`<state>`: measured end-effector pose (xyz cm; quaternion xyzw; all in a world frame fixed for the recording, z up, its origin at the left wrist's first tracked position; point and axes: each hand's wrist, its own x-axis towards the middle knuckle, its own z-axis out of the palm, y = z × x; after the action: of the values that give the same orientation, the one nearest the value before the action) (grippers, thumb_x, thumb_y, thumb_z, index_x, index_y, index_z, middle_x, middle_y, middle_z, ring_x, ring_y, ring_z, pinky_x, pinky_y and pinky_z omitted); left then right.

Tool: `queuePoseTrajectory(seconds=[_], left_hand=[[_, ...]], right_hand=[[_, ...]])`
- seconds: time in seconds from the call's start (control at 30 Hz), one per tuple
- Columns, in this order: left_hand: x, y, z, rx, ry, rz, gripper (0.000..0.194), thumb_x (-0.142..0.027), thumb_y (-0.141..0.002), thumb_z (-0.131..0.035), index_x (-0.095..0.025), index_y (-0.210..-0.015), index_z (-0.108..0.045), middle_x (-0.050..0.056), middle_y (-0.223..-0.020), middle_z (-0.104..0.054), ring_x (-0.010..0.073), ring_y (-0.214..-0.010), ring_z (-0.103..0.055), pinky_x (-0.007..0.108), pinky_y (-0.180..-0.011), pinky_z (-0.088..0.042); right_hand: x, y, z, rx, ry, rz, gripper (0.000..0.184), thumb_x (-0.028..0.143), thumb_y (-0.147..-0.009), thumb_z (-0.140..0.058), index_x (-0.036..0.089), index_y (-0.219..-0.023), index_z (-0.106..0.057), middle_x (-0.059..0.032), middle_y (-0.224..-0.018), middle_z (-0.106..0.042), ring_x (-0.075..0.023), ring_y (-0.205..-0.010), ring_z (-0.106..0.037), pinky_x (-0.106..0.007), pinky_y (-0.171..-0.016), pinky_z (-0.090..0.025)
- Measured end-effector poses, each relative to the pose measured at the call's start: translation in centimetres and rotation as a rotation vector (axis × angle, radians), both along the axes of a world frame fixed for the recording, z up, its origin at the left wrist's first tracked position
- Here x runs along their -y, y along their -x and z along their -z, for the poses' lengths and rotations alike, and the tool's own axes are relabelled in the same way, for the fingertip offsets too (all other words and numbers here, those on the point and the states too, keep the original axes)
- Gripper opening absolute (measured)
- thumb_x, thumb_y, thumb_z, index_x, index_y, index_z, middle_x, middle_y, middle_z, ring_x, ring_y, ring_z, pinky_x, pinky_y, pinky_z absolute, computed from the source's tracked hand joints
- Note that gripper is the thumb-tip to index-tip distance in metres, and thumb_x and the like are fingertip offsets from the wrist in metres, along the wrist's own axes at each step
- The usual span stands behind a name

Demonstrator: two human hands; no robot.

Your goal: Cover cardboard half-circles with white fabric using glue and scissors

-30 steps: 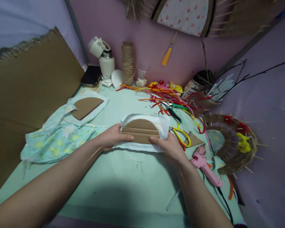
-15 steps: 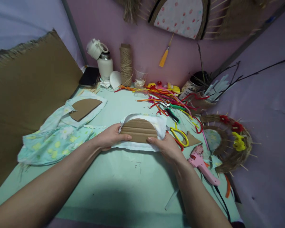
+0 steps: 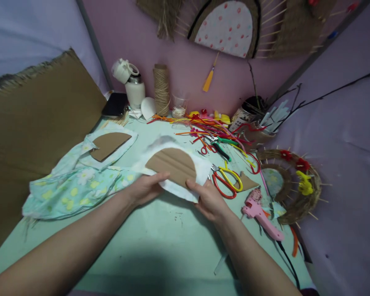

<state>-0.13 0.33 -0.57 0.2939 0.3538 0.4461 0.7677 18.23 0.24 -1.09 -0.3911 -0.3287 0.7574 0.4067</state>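
Note:
A half-round piece of cardboard [image 3: 172, 164] lies on a white-backed piece of fabric [image 3: 180, 193], and I hold both together above the table. My left hand [image 3: 149, 187] pinches the lower left edge, thumb on top and fingers underneath. At the lower right, my right hand [image 3: 209, 199] grips the other end, its thumb pressing on the cardboard. The far edge of the fabric is blurred. Scissors with red and yellow handles [image 3: 225, 183] lie just right of my right hand. Left of my hands is green floral fabric [image 3: 77, 191], with a second cut cardboard piece [image 3: 109, 146] on its pale side.
A pink glue gun [image 3: 262, 216] with a cord lies at the right, near a decorated twine ring [image 3: 314, 197]. Green-handled pliers [image 3: 220, 148] and pipe cleaners [image 3: 200, 121] spread behind. A twine spool [image 3: 162, 90] and a bottle [image 3: 135, 91] stand at the back. Large cardboard [image 3: 43, 123] leans left.
The cardboard and fabric have tilted, right end lower, and shifted slightly left. The fabric's far edge has spread outward from around the curve. Both hands keep their hold, and the view has shifted slightly.

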Motion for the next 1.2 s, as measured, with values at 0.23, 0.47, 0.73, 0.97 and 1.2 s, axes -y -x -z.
queuePoseTrajectory(seconds=[0.23,0.47,0.73,0.97,1.2], left_hand=[[-1.2,-0.1,-0.9,0.04,0.305,-0.408,0.036,-0.008,-0.076,-0.059,-0.013,-0.111,-0.061,0.01,-0.096,-0.072,0.0266,-0.093,-0.068,0.043,-0.091,-0.054],[-2.5,2.4,-2.0,0.197,0.27,-0.514,0.046,-0.002,-0.075,-0.052,-0.017,-0.118,-0.059,0.01,-0.096,-0.072,0.0271,-0.093,-0.069,0.048,-0.088,-0.055],[-2.6,2.5,-1.7,0.155,0.29,-0.531,0.061,0.008,-0.067,-0.048,-0.016,-0.123,-0.056,0.011,-0.098,-0.071,0.0259,-0.091,-0.069,0.046,-0.088,-0.055],[-2.3,2.6,-2.0,0.061,0.161,-0.516,0.058,0.005,-0.068,-0.057,-0.016,-0.122,-0.057,0.01,-0.096,-0.072,0.0248,-0.083,-0.07,0.044,-0.082,-0.058],[-2.4,2.8,-2.2,0.089,0.101,-0.564,0.057,0.003,-0.069,-0.061,-0.017,-0.122,-0.058,0.008,-0.094,-0.073,0.021,-0.082,-0.07,0.038,-0.084,-0.057]], right_hand=[[0.2,0.1,0.5,0.211,-0.184,-0.14,0.037,0.036,-0.078,-0.067,0.017,-0.108,-0.061,-0.0088,-0.099,-0.072,-0.022,-0.085,-0.068,-0.037,-0.08,-0.052],[-1.8,-5.3,-1.7,1.414,-0.69,0.107,0.024,0.024,-0.086,-0.051,0.014,-0.104,-0.063,-0.0134,-0.101,-0.067,-0.0261,-0.094,-0.06,-0.039,-0.084,-0.043],[-2.4,-9.2,-1.6,1.913,-0.509,-0.256,0.017,0.02,-0.082,-0.054,0.011,-0.093,-0.063,-0.016,-0.091,-0.065,-0.0275,-0.088,-0.059,-0.032,-0.07,-0.037],[-2.2,-8.2,-2.0,1.861,-0.394,-0.289,0.014,0.025,-0.076,-0.051,0.014,-0.081,-0.061,-0.0093,-0.07,-0.062,-0.0205,-0.063,-0.055,-0.029,-0.052,-0.026],[-1.6,-8.3,-2.4,1.685,-0.453,-0.067,0.013,0.032,-0.073,-0.054,0.019,-0.069,-0.052,-0.0016,-0.058,-0.055,-0.0159,-0.054,-0.048,-0.026,-0.049,-0.026]])
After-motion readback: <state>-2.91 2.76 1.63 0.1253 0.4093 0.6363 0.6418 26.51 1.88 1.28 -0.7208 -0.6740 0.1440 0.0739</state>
